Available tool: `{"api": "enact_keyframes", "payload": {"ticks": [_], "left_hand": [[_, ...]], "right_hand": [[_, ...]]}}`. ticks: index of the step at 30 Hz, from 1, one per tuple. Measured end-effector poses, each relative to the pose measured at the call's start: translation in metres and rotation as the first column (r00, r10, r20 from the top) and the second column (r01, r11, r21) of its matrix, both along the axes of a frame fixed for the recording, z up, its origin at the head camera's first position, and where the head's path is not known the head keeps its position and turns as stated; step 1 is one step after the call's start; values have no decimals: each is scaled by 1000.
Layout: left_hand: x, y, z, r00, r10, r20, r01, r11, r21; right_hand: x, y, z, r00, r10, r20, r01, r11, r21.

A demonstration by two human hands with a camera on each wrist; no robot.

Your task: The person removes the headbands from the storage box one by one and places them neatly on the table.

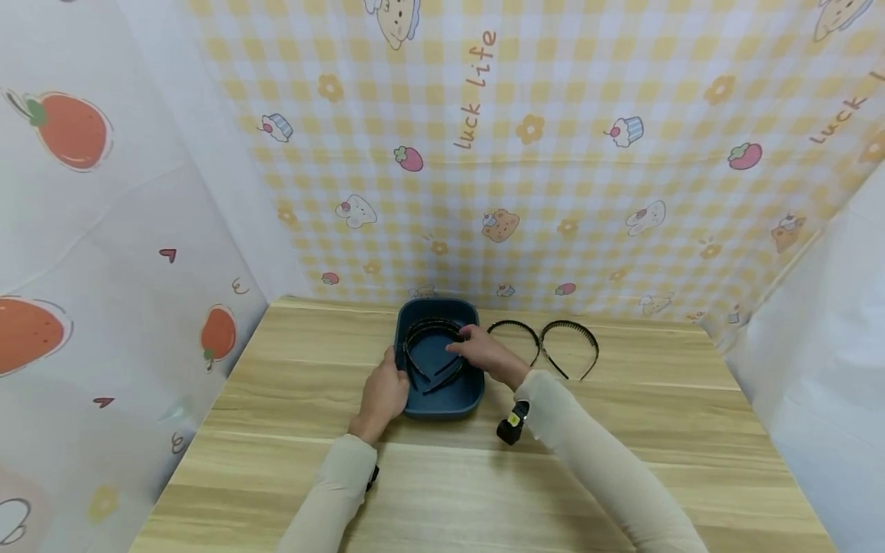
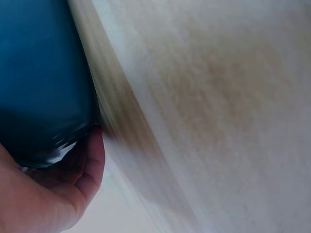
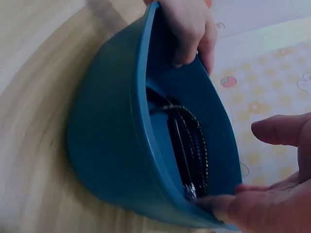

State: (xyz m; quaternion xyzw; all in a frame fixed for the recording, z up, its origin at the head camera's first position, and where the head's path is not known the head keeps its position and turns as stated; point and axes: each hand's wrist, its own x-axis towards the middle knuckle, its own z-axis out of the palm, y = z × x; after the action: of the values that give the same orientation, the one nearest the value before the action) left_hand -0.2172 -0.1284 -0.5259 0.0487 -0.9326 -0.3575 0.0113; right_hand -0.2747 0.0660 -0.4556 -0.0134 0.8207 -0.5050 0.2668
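Note:
A dark blue plastic bin (image 1: 442, 411) stands near the back of the table, with several dark headbands (image 3: 203, 143) lying inside it. My left hand (image 1: 383, 390) grips the bin's left wall, the thumb inside the rim and the fingers outside. Over the right side of the bin is my right hand (image 1: 484, 355). Its thumb is held apart from its fingers in the right wrist view, and the fingers reach over the rim beside the headbands. Nothing shows between that thumb and those fingers.
Right of the bin, a black headband (image 1: 513, 322) and a toothed dark headband (image 1: 588, 332) lie side by side on the wooden table (image 1: 622, 430). A yellow checked cloth (image 1: 581, 84) hangs behind the table, and a white printed sheet (image 1: 124, 230) hangs at the left.

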Motion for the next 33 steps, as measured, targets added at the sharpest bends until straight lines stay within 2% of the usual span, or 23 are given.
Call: {"api": "enact_keyframes", "payload": {"ticks": [4,10,12,15,20,23,26,29,33], "left_hand": [[0,0,0,1000,-2,-5,2,1000,-1],[2,0,-3,1000,-2,5,2,1000,-5],[3,0,-4,1000,-3,4,3,1000,-6],[2,0,-4,1000,1,-7,-1,1000,-7],[1,0,-3,1000,2,-14,-2,1000,-8],[0,1,-2,1000,0,-7,0,1000,1],[-1,1,-2,1000,3,-9,-3,1000,5],[-1,1,-1,1000,9,-18,-9,1000,5],[-1,0,-1,1000,6,-19,-6,1000,-1]], "right_hand": [[-2,-9,-5,999,-46,20,47,998,-32],[-4,-14,-14,988,-114,108,128,983,-130],[-4,-14,-16,987,-123,108,138,980,-144],[-3,-15,-16,991,-123,50,128,983,-131],[2,-20,-14,990,-104,-99,102,995,-19],[4,-22,-12,975,-114,-190,125,991,47],[1,-23,-11,952,-148,-267,171,983,64],[-4,-21,-12,939,-190,-285,208,977,34],[-9,-17,-16,942,-222,-252,228,974,-7]]}}
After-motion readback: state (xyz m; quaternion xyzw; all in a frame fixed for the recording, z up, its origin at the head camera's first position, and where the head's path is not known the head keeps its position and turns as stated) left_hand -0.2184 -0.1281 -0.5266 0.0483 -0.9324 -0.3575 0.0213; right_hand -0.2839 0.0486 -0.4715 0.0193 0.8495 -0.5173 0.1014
